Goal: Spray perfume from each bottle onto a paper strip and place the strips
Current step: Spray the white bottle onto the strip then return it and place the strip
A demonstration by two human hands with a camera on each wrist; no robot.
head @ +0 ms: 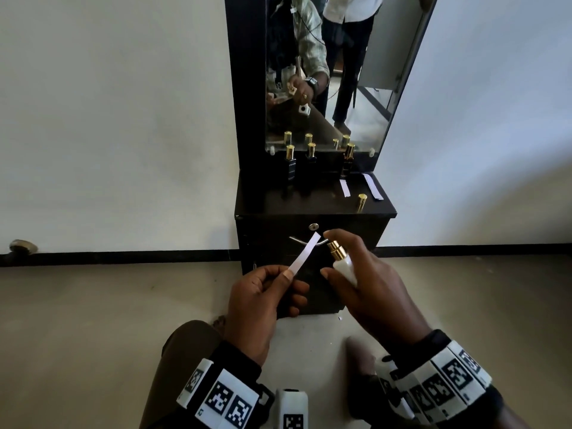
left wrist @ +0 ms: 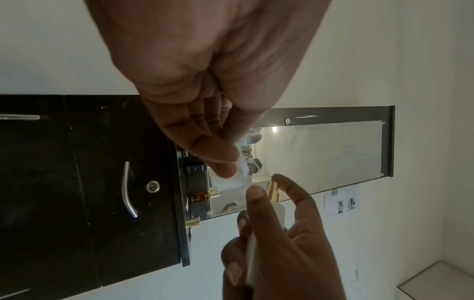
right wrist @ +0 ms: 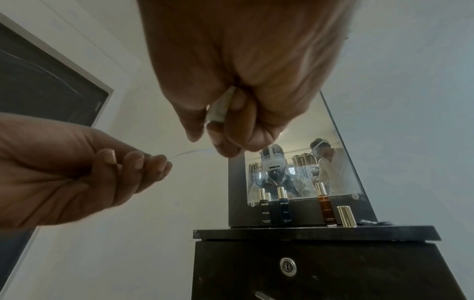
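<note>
My left hand (head: pixel 286 278) pinches the low end of a white paper strip (head: pixel 305 253), which slants up to the right in front of the drawer. My right hand (head: pixel 329 253) grips a white perfume bottle (head: pixel 344 264); its gold sprayer (head: pixel 334 247) points at the strip, and the index finger curls over its top. In the left wrist view the strip (left wrist: pixel 242 164) sits just beside the bottle (left wrist: pixel 278 211). Three capped bottles (head: pixel 290 164) (head: pixel 311 156) (head: pixel 348 162) stand at the mirror's foot. Two strips (head: pixel 344 187) (head: pixel 373 187) lie flat on the dresser top at the right.
A loose gold cap (head: pixel 361 202) stands near the front right of the black dresser top (head: pixel 266 202). Below it is a drawer with a lock (head: pixel 314 226) and a metal handle (head: pixel 295 239). The mirror (head: pixel 356 119) reflects me and a second person. My knee (head: pixel 185 351) is low left.
</note>
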